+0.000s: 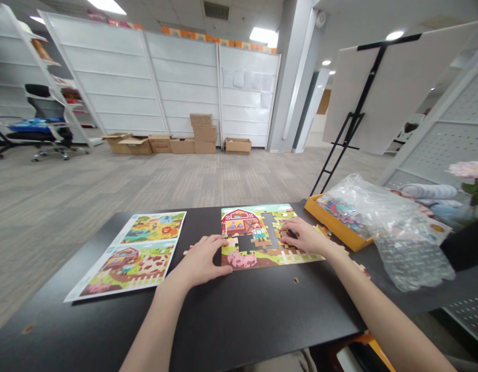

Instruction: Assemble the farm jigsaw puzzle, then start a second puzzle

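The dark table bears everything here. On its left side lies the sheet, whose lower picture looks the same as the puzzle's. The puzzle lies flat between the two hands, and I judge it is more than half complete: the barn, the pig and the fence are mostly formed. Dark gaps remain near its middle and left of it; what the right hand covers, I cannot tell. The left hand is spread wide at the puzzle's left edge, with no piece seen in it. The right hand has curled fingers on the puzzle; whether they pinch a piece is hidden. Some loose pieces lie by the right forearm, not yet placed.
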`<state>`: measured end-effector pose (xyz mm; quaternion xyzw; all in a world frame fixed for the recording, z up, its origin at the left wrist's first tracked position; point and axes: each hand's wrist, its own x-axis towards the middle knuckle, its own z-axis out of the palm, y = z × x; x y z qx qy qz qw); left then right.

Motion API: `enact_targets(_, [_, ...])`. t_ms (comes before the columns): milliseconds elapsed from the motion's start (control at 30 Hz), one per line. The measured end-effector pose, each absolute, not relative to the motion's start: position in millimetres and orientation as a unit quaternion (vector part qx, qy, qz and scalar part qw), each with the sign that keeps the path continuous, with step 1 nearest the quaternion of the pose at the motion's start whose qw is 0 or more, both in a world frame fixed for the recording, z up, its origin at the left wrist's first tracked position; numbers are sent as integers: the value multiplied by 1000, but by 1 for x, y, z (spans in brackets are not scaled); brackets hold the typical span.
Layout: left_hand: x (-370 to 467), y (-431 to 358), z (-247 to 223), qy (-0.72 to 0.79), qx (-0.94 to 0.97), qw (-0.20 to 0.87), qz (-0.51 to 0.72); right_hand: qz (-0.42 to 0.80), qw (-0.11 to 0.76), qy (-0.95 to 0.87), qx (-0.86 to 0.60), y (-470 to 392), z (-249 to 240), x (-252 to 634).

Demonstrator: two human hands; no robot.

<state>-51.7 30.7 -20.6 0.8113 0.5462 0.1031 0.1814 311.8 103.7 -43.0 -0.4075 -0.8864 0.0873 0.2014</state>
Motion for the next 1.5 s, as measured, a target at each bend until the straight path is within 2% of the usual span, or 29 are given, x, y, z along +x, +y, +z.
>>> enact_targets(167, [-52,31,-21,549,811,179,100,104,183,-874,-438,102,-38,314])
enact_targets(267, [-52,30,-20,550,811,176,96,68,163,-847,-501,102,-37,309])
enact_targets(467, [-51,29,-19,546,814,175,91,-40,53,-755,-652,102,-29,273])
enact_targets(667, [-51,29,-21,536,821,170,99,-17,-16,-724,-689,113,-19,248])
enact_targets(1167, [-53,30,-27,530,826,159,107,59,-19,-668,-741,124,-8,244])
enact_targets(1500, [-53,29,-24,525,828,163,110,66,-14,-692,-719,117,-3,241])
